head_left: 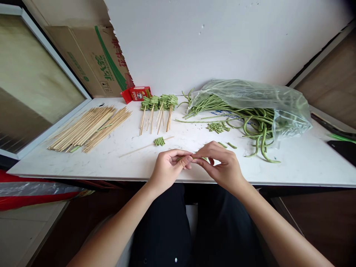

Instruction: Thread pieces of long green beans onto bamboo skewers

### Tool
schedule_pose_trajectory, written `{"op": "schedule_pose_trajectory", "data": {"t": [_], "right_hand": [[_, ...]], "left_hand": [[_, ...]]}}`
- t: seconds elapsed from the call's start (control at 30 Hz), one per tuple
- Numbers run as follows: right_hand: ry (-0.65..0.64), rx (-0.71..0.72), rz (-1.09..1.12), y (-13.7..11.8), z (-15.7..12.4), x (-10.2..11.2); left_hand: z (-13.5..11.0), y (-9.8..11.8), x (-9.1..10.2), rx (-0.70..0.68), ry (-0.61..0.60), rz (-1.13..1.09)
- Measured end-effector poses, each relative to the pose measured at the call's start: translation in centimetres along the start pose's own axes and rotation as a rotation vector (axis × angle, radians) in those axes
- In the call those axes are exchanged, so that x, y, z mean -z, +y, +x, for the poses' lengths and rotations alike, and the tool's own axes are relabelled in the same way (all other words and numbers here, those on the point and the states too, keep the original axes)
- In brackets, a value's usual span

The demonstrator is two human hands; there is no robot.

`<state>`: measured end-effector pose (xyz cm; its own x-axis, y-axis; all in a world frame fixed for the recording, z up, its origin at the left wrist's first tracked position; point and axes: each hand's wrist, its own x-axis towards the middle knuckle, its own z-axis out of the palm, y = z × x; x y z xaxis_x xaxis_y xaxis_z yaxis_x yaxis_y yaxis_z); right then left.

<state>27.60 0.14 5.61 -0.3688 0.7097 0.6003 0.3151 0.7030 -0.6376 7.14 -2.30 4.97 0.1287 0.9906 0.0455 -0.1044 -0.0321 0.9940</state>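
Close together over the front edge of the table, my left hand (pixel 172 165) and my right hand (pixel 221 163) both pinch a green long bean (pixel 204 158). Fingers cover most of that bean. Beyond my left hand lies a thin wooden skewer (pixel 133 150) with several short bean pieces (pixel 159 141) threaded side by side on it. A few loose cut pieces (pixel 231 145) rest just past my right hand. Farther back is a small heap of cut bean pieces (pixel 218 127).
Bare skewers (pixel 83 129) lie in a pile at left. Finished bean skewers (pixel 160 102) are bundled at the back beside a red box (pixel 136 94). A clear plastic bag (pixel 250 92) of whole long beans (pixel 211 104) spreads across the right. A cardboard box (pixel 89 59) stands behind.
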Motion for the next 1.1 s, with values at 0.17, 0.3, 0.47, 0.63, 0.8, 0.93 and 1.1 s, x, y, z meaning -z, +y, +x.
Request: {"op": "schedule_pose_trajectory", "data": {"t": [0.17, 0.3, 0.47, 0.63, 0.8, 0.93, 1.1], "right_hand": [[0.017, -0.059, 0.074, -0.3, 0.0, -0.3], [0.026, -0.069, 0.067, -0.7, 0.0, -0.5], [0.014, -0.047, 0.027, -1.3, -0.1, -0.5], [-0.024, -0.058, 0.066, -1.6, -0.1, -0.7], [-0.041, -0.157, 0.272, -1.2, -0.3, -1.1], [-0.024, -0.233, 0.410, -0.8, -0.5, -1.5], [0.042, -0.161, 0.241, -1.1, -0.2, -0.8]], "left_hand": [[-0.3, -0.1, -0.1, -0.042, 0.033, 0.023], [-0.7, 0.0, -0.1, -0.074, 0.036, 0.026], [-0.9, 0.6, -0.5, -0.125, 0.023, 0.111], [-1.0, 1.1, -0.5, -0.295, 0.021, 0.364], [-1.0, 1.3, -0.4, -0.373, -0.014, 0.441], [-0.9, 1.2, -0.3, -0.392, -0.017, 0.418], [-0.6, 1.1, 0.3, -0.383, 0.008, 0.404]]}}
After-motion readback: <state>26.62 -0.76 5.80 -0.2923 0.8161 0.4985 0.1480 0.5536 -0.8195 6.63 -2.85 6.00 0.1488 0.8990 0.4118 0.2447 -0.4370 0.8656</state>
